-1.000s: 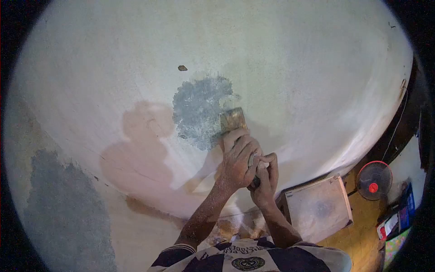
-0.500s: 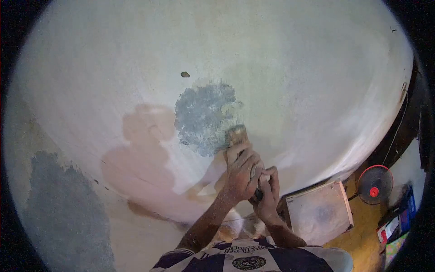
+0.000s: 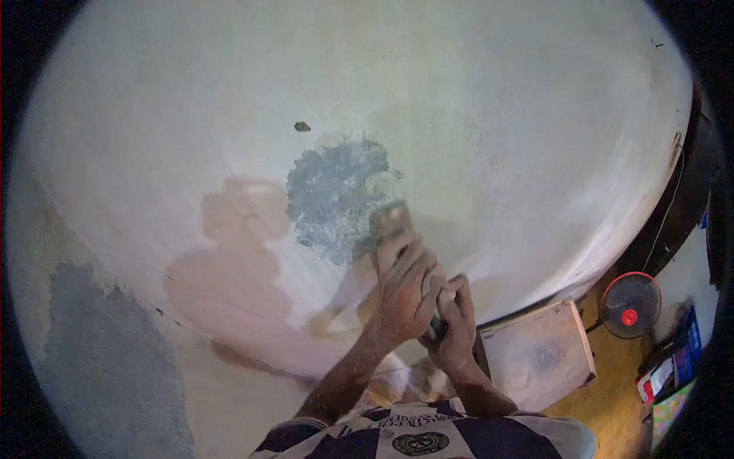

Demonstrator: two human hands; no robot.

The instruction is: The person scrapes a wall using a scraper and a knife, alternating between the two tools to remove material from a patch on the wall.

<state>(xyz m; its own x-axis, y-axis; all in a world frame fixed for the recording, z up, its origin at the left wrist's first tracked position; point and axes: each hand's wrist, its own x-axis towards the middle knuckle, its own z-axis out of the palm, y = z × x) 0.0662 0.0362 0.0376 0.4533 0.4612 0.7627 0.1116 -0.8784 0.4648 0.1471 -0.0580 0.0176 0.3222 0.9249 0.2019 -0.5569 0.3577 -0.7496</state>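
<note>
Both my hands hold one flat-headed scraper (image 3: 391,219), its broad end against the wall (image 3: 497,138) at the lower right edge of a rough grey patch (image 3: 332,195). Closest to the blade is my left hand (image 3: 409,294), closed, its fingers wrapped over the tool. Lower down, my right hand (image 3: 455,321) is closed around the dark handle end, most of which the fingers hide. Pale paint surrounds the bare-looking patch. The blade is slightly blurred.
A small dark chip mark (image 3: 303,126) lies above the patch. Another large grey area (image 3: 115,367) is at lower left. To the right are a pale board-like box (image 3: 539,356), a red-rimmed fan (image 3: 631,304) and several colourful items (image 3: 677,367). My shadow falls on the wall.
The scraper's head has moved slightly up and left along the patch's edge, with my left hand tilting along. The whole view has shifted a little. Both hands keep their hold.
</note>
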